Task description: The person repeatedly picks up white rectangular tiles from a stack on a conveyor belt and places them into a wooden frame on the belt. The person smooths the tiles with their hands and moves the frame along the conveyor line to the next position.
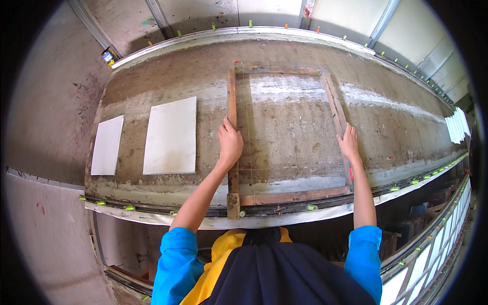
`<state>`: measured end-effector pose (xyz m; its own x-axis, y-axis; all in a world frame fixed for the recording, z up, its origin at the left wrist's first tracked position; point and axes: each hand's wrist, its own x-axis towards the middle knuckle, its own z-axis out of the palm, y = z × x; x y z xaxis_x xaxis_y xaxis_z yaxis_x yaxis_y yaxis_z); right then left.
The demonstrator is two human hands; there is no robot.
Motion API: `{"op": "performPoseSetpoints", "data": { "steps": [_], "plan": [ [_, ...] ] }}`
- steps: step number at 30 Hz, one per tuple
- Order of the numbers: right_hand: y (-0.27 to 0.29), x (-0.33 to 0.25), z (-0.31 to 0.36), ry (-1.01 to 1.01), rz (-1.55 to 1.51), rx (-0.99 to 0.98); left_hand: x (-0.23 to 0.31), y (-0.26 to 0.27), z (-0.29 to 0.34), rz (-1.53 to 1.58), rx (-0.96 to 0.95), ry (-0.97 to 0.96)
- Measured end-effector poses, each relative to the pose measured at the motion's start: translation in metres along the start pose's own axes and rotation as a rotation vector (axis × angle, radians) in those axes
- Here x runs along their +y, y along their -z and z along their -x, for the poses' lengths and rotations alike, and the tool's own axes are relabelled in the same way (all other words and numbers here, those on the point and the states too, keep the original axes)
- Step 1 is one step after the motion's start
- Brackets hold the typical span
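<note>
A large rectangular wooden frame (232,99) lies on the long stained table in front of me. My left hand (230,141) is closed around its left bar, about halfway along. On the opposite bar, my right hand (348,143) has its fingers wrapped over the wood. Faint thin lines run inside the frame near the left bar; I cannot tell whether a mesh spans it. Left of the frame lie a larger white sheet (170,136) and a smaller-looking white sheet (107,146), both flat and apart from my hands.
The stained brown table (401,137) has rails along its near and far edges, with small green and orange clips (312,207) on them. White sheets (457,125) lie at the far right end. Another table (427,256) bearing white sheets stands behind me at lower right.
</note>
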<state>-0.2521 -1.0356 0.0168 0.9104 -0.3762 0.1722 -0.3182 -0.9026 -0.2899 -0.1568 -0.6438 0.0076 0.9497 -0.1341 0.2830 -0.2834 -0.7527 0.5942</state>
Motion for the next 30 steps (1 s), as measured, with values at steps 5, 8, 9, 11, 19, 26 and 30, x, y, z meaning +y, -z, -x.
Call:
{"op": "performPoseSetpoints", "data": {
  "steps": [5,8,9,11,19,26,30],
  "plan": [
    [0.002,0.0,0.001,-0.044,0.047,-0.032,0.001,0.003,-0.004,-0.024,-0.132,0.05],
    [0.014,0.0,0.012,-0.14,0.126,-0.094,0.038,0.015,0.001,-0.314,-0.065,-0.056],
    [0.021,-0.006,0.016,-0.148,0.125,-0.104,0.048,0.013,-0.001,-0.28,-0.072,-0.115],
    [0.041,-0.008,0.03,-0.159,0.087,-0.065,0.077,-0.001,-0.009,-0.207,-0.092,-0.246],
    [0.155,0.129,0.135,-0.318,0.007,0.573,0.346,-0.104,0.039,0.166,-0.284,-0.886],
    [0.099,0.343,0.307,-0.943,-0.091,1.248,0.532,-0.278,0.248,0.672,-0.738,-1.288],
    [0.017,0.372,0.374,-1.318,-0.378,1.085,0.542,-0.354,0.344,0.61,-1.129,-1.029]
  ]
}}
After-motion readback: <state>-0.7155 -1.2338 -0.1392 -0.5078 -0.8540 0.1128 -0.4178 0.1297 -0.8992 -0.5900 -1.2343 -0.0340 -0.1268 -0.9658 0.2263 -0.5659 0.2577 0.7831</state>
